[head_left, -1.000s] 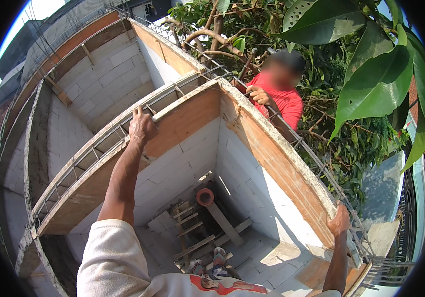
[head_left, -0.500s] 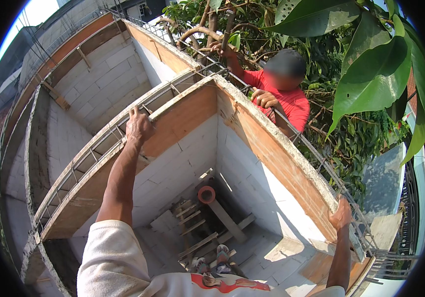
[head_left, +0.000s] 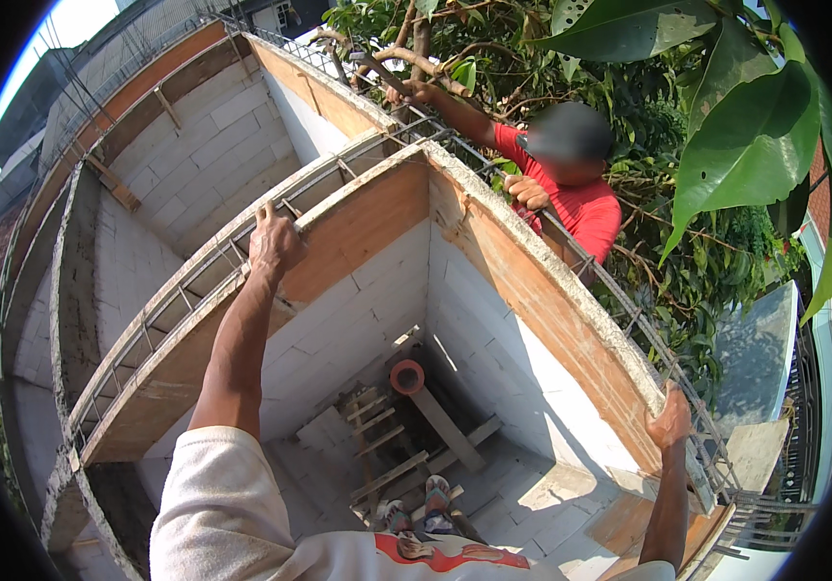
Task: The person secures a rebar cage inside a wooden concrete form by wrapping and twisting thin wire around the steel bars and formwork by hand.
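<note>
My left hand (head_left: 275, 240) is closed over the top edge of a plywood formwork board (head_left: 367, 228), beside the steel rebar cage (head_left: 179, 295). On the right, my right hand (head_left: 669, 418) grips the top edge of a second plywood formwork board (head_left: 542, 290), close to the outer rebar (head_left: 634, 315). Across the far corner, a person in a red shirt (head_left: 575, 218) holds a dark tool, perhaps a hammer (head_left: 374, 73), in one raised hand. That person's other hand (head_left: 529, 192) is closed at the outer rebar.
Below me is a deep block-walled shaft with a ladder-like set of wooden slats (head_left: 369, 421), an orange-rimmed pipe (head_left: 407, 377) and my feet (head_left: 437, 494) on planks. Leafy branches (head_left: 745, 145) hang at the upper right. Rebar ends (head_left: 774, 513) jut out at the lower right.
The co-worker's dark tool has swung from upright down to the left, and their raised arm has stretched out. Both my hands keep their grip; the view has shifted slightly.
</note>
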Demonstrator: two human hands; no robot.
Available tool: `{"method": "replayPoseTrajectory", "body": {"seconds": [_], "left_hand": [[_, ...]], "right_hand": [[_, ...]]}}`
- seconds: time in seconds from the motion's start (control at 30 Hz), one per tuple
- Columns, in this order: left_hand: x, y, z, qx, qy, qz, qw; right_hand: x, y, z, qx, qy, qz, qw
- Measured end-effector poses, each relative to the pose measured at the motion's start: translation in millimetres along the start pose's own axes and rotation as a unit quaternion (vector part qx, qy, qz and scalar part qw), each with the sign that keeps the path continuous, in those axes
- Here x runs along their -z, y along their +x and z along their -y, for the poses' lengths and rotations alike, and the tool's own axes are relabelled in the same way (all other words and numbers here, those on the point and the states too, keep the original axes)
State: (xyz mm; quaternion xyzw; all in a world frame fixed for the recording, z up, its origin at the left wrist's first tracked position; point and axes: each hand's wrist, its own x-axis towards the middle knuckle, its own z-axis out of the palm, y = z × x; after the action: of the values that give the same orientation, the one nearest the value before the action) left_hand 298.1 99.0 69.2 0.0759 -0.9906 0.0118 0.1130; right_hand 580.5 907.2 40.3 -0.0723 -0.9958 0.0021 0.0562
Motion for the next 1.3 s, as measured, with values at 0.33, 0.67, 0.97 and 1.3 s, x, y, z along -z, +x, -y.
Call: {"method": "replayPoseTrajectory", "body": {"seconds": [0.33,0.67,0.97,1.3], "left_hand": [[-6.0,1.5,11.4,0.006,-0.009,0.002,1.000],[2.4,1.0,4.2,0.022,-0.016,0.032,0.999],[12.4,-5.9,0.3,0.025,-0.022,0.049,0.998],[5.6,5.2,-3.5,0.003,0.005,0.021,1.000]], "right_hand": [[-2.5,6.0,0.7,0.018,0.001,-0.011,1.000],[4.0,-1.9,8.7,0.009,0.029,-0.020,0.999],[-7.1,-0.9,-3.9,0.008,0.008,-0.019,1.000],[-9.5,-5.3,-16.4,-0.010,-0.020,0.010,1.000]]}}
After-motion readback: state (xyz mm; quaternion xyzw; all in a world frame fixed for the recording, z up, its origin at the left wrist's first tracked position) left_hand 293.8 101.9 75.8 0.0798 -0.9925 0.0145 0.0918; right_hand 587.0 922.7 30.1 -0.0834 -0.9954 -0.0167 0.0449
